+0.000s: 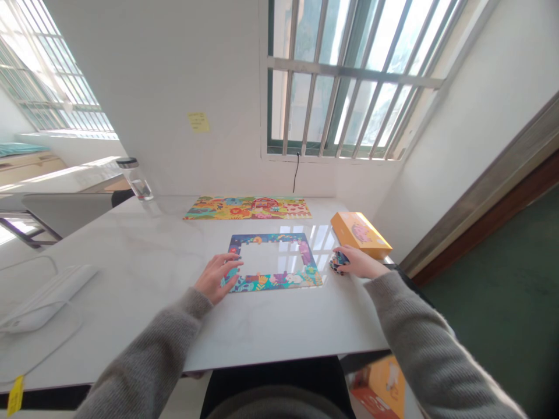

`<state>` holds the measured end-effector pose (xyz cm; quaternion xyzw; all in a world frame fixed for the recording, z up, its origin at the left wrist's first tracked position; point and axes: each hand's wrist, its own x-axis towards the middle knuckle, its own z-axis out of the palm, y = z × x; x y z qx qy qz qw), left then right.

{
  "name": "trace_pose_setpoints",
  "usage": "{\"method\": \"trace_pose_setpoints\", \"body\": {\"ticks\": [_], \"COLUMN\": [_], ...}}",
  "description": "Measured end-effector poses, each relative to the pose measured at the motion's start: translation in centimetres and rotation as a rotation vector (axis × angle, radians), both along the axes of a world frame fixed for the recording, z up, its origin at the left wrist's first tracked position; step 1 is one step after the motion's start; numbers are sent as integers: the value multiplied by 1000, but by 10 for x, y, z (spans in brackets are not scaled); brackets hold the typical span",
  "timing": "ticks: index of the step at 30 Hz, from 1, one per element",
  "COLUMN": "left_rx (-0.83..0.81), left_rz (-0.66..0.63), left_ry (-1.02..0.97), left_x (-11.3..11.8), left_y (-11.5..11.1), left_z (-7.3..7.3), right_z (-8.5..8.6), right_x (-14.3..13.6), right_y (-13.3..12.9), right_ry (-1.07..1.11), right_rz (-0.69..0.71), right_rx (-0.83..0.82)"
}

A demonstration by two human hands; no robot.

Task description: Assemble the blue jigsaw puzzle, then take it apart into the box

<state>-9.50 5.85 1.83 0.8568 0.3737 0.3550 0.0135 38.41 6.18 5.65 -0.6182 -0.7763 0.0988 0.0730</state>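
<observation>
A rectangular puzzle border (279,281) in blue, teal and purple lies on the white table, its middle open to the tabletop. My left hand (217,278) rests on the border's left side with its fingers spread. To the right of the border, my right hand (354,262) has its fingers around a small stack of dark puzzle pieces (338,263). Behind the border lies a long, colourful farm and animal puzzle strip (248,208). An orange box (361,234) sits just beyond my right hand.
A glass bottle (138,181) stands at the table's back left corner. On the left of the table (144,273) are a white device (48,299) and its cable. Another orange box (386,384) is below the table's front edge.
</observation>
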Motion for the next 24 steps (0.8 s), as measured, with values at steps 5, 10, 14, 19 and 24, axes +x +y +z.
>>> {"method": "trace_pose_setpoints", "body": {"ticks": [5,10,14,19,24], "left_rx": [-14,-43,-104,-104,-110], "left_rz": [-25,-64,-18,-1,-20], "left_ry": [19,29,-33,-43,-39], "left_x": [13,34,40,33,34], "left_y": [7,21,32,34,30], "left_z": [3,7,-3,-17,-15], "right_z": [15,29,26,15,1], "right_x": [-10,-74,-143,-195,-206], "right_y": [4,7,-8,-48,-68], "right_ry": [-25,61,155,119,34], "right_rz": [29,177,454,679,746], "right_rx": [62,53,41,-43,-11]}}
